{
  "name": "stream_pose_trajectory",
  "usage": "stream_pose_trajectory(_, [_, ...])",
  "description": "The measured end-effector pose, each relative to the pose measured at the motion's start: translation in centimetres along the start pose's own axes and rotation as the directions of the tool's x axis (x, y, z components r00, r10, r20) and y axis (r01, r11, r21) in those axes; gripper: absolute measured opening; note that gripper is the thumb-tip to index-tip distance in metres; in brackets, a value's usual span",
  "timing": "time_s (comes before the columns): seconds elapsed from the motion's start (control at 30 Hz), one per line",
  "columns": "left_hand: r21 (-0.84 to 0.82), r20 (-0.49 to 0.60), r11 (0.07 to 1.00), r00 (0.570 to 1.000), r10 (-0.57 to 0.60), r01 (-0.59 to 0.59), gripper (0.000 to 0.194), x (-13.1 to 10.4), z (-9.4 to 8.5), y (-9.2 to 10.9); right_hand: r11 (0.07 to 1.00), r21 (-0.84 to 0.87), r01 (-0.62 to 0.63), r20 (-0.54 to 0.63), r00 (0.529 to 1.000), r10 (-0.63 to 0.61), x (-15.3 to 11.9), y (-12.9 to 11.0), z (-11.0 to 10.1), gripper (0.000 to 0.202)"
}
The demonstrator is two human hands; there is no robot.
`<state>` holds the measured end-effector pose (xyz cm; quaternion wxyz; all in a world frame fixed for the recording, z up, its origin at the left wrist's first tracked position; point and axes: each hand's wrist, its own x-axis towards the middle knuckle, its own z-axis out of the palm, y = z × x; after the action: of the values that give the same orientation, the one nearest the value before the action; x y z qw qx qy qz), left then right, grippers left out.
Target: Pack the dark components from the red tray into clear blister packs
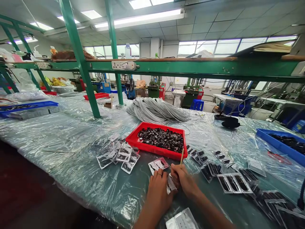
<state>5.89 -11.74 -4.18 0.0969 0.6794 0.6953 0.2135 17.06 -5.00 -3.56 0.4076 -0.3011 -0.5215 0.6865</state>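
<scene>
My right hand point(184, 179) is closed round a thin wooden stick point(182, 156), which slants up out of the fist. Close beside it, my left hand point(157, 187) has its fingers bent and closed on the edge of a small silver plate point(170, 184). The plate lies between both hands, and its lower part and the stick's tip are covered by fingers. Just beyond the left fingertips rests another silver plate point(156, 165) with a reddish end. A pale silver plate point(182, 220) lies near the front edge. Behind the hands stands a red tray point(152, 147) full of small black parts point(162, 138).
Silver plates point(124, 154) are heaped left of the tray. Rows of black-filled plates point(234, 183) spread to the right. A coil of grey cable point(157, 109) sits behind. A blue tray point(281, 144) is at far right. A green post point(81, 60) rises from the plastic-covered table point(78, 187).
</scene>
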Motion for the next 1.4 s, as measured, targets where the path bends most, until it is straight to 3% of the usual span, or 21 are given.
stream_pose_trajectory(0.17, [0.073, -0.135, 0.997, 0.991, -0.014, 0.024, 0.048, 0.7, -0.9, -0.6, 0.957, 0.150, 0.249, -0.238, 0.948, -0.210, -0.5, -3.2, 0.0, 0.052])
stream_pose_trajectory(0.27, [0.054, -0.260, 0.997, 0.963, 0.067, -0.055, 0.046, -2.6, -0.4, -1.3, 0.948, 0.229, 0.222, -0.186, 0.966, -0.182, -2.7, -4.4, 0.4, 0.051])
stream_pose_trajectory(0.37, [0.008, -0.167, 0.986, 0.972, 0.168, -0.169, 0.035, -7.1, 1.2, -1.5, 0.950, 0.292, 0.116, -0.098, 0.991, -0.091, -5.9, -3.6, 1.2, 0.051])
stream_pose_trajectory(0.47, [0.006, -0.009, 0.993, 0.993, 0.120, -0.120, 0.033, -9.2, 2.4, -0.9, 0.947, 0.311, 0.075, -0.076, 0.996, -0.054, -7.6, -2.0, 1.9, 0.053])
stream_pose_trajectory(0.6, [-0.083, 0.050, 0.995, 0.997, -0.056, 0.060, 0.065, -7.2, 1.7, 0.5, 0.962, 0.267, 0.060, -0.031, 0.998, -0.054, -6.8, -0.6, 2.3, 0.054])
stream_pose_trajectory(0.73, [-0.152, 0.033, 0.975, 0.986, -0.161, 0.164, 0.060, -4.6, 0.8, 1.4, 0.981, 0.187, 0.060, -0.012, 0.998, -0.059, -4.6, 0.2, 2.7, 0.054])
stream_pose_trajectory(0.93, [-0.279, -0.062, 0.951, 0.985, -0.159, 0.136, 0.056, -4.3, 1.3, 1.2, 0.977, 0.154, 0.147, -0.057, 0.989, -0.140, -2.8, 1.2, 3.3, 0.055])
stream_pose_trajectory(1.1, [-0.254, -0.046, 0.955, 0.985, -0.168, 0.151, 0.048, -4.4, 0.8, 1.5, 0.981, 0.129, 0.147, -0.011, 0.989, -0.147, -2.5, 1.4, 3.5, 0.056])
stream_pose_trajectory(1.27, [-0.233, -0.072, 0.963, 0.985, -0.155, 0.135, 0.047, -4.4, 1.2, 1.2, 0.998, 0.056, -0.014, -0.044, 0.999, 0.016, -4.4, 1.6, 2.6, 0.054])
stream_pose_trajectory(1.4, [-0.167, -0.029, 0.973, 0.986, -0.163, 0.156, 0.052, -4.5, 1.4, 1.4, 0.976, 0.203, -0.073, -0.033, 0.996, 0.082, -4.7, 0.4, 1.3, 0.055])
